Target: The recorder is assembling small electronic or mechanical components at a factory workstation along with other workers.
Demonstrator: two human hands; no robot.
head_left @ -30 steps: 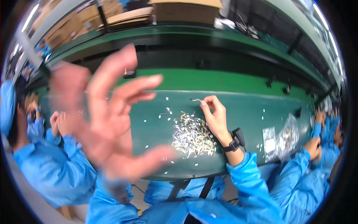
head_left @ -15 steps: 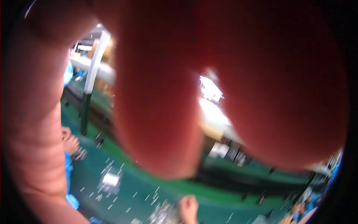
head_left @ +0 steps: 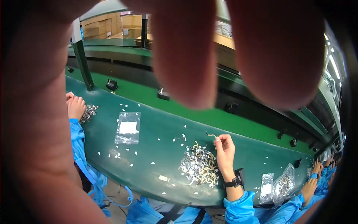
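Observation:
My left hand (head_left: 186,56) is very close to the lens, blurred and dark, with its fingers spread apart; they cover the top and left of the view. Nothing shows between them. At the bench, my right hand (head_left: 225,151) pinches a short, thin wire piece (head_left: 212,135), yellowish with a dark tip, between thumb and fingertips. A black band with a small box (head_left: 235,180) is strapped round that wrist. Just left of this hand lies a heap of small silvery, white and yellow wire pieces (head_left: 199,166) on the green table (head_left: 160,123).
Left of the heap lies a clear bag with a white label (head_left: 128,127), among scattered white bits. A co-worker's hands (head_left: 76,107) are over a small heap at far left. Bagged parts (head_left: 284,183) and other co-workers' hands (head_left: 309,189) are at right. A post (head_left: 82,65) stands behind.
The view has shifted to take in more of the table. My left fingers sit higher in it. My right hand, low and fist-like before, is now raised with a wire piece visible in its fingertips.

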